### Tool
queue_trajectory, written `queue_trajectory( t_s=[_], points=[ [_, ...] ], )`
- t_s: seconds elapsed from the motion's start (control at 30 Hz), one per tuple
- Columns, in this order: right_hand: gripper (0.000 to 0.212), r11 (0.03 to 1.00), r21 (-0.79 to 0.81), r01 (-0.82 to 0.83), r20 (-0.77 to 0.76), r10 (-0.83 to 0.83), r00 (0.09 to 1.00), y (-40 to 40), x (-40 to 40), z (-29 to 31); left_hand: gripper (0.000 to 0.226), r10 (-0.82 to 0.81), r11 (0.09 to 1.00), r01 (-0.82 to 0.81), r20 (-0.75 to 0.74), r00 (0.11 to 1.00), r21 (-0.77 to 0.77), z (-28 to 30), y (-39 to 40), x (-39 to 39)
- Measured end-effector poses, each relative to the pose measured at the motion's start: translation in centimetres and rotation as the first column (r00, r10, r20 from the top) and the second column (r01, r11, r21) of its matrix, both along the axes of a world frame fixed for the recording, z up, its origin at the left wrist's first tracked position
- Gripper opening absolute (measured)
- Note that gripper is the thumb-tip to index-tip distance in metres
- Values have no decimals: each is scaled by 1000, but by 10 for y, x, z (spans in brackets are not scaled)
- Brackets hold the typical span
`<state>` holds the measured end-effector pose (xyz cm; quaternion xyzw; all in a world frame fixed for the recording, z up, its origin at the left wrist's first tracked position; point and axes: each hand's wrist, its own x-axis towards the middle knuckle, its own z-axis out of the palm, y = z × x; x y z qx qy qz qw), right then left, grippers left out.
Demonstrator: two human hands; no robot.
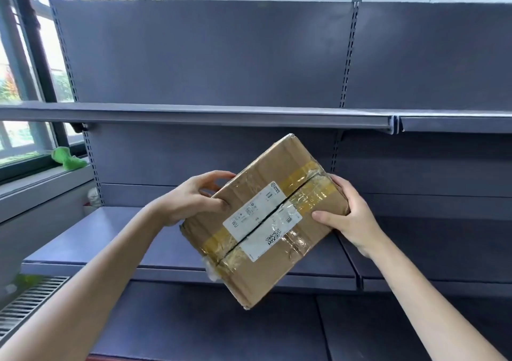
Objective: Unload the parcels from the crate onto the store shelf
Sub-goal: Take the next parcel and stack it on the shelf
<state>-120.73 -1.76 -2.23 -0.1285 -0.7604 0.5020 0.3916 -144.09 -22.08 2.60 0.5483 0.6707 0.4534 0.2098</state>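
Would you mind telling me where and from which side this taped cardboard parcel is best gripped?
Probably by its two opposite short ends, one from each side, as now: the left hand and right hand each curl over an end of the cardboard parcel. It is broad, flat, tilted, and its top is slick tape and label.

Two bare forearms, no sleeves, left hand, right hand

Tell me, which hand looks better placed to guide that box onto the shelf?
Probably the right hand. It grips the parcel at the end nearer the middle shelf, thumb on top. The left hand holds the opposite long edge and would mostly steady it.
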Motion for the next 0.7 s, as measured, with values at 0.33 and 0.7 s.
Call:
queue_trajectory(
  t_s=[0.33,0.7],
  points=[
    [62,981,-194,25,-119,-49,992,-1,2,-21,57,-54,996,45,-112,992,-80,13,14,-1],
    [62,941,-328,89,-268,-183,946,-8,-6,-59,49,101,984,-104,32,994,147,28,26,-6]
  ],
)
